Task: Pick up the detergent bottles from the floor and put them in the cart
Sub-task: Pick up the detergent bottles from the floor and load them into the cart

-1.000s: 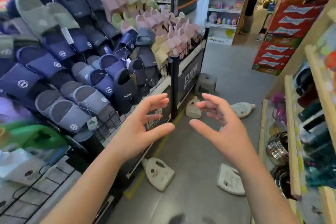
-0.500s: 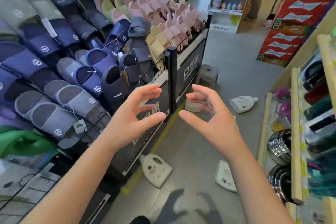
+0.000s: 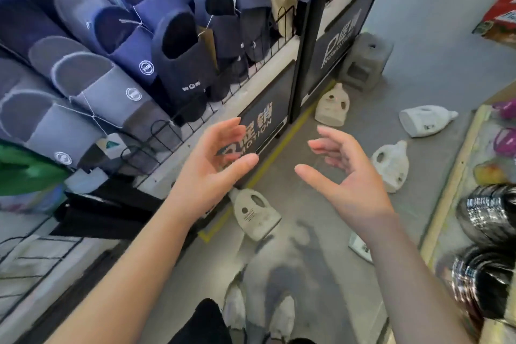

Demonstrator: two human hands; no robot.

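White plastic detergent bottles (image 3: 255,215): scattered on the grey floor (image 3: 418,50); nearest at 5 o'clock of the left hand (image 3: 212,165).
Left hand: released, empty.
Right hand (image 3: 349,176): released, empty, fingers curved.

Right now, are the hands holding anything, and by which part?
Nothing. The left hand and right hand are both empty; the nearest bottle lies untouched.

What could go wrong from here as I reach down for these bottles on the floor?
1. The nearest bottle lies just ahead of the shoes; a step forward might kick it or trip you.
2. A second bottle is half hidden behind the right forearm, so it could be missed.
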